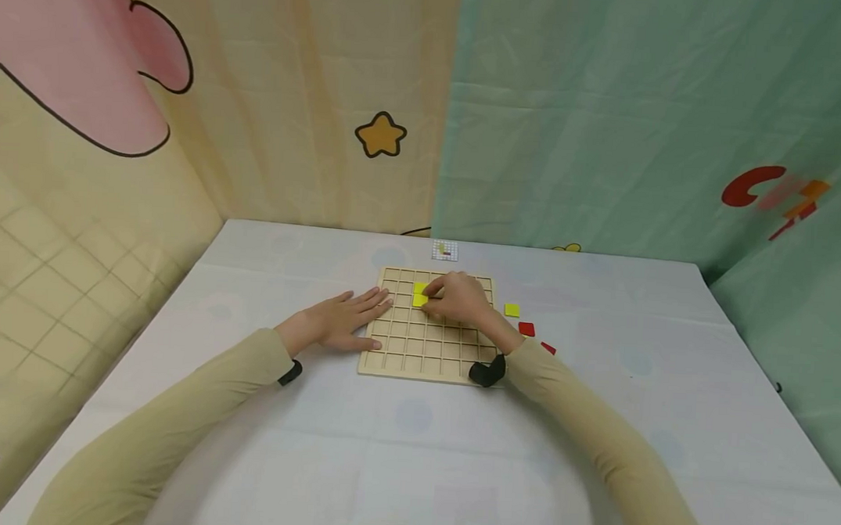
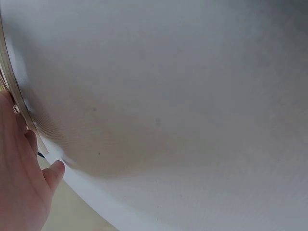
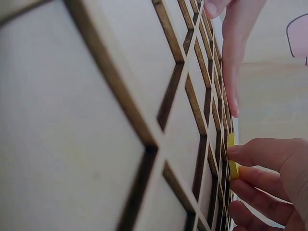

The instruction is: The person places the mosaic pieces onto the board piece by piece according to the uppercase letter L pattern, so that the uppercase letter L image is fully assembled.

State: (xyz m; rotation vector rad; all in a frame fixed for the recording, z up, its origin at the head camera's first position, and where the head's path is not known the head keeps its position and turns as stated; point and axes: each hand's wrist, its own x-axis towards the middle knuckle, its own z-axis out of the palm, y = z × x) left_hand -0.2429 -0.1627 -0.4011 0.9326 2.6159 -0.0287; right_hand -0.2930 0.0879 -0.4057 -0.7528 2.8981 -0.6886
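Observation:
A wooden grid board [image 1: 395,362] lies on the table, divided into square cells by raised strips. My left hand [image 1: 340,320] rests flat with fingers spread on the board's left edge. Over the upper middle of the board, my right hand [image 1: 461,298] pinches a square yellow tile [image 3: 234,169] between thumb and fingers, right at the cells. Directly behind that one, a second yellow tile [image 1: 420,287] sits in a cell. In the left wrist view, only part of the left hand [image 2: 21,178] and the board's edge [image 2: 17,91] show.
Right of the board lie a loose yellow tile [image 1: 512,309], a red tile [image 1: 526,329] and another red tile [image 1: 548,348], partly hidden by the right arm. A small card with a coloured grid pattern [image 1: 445,250] lies behind the board. Printed curtains [image 1: 314,117] stand along the table's back.

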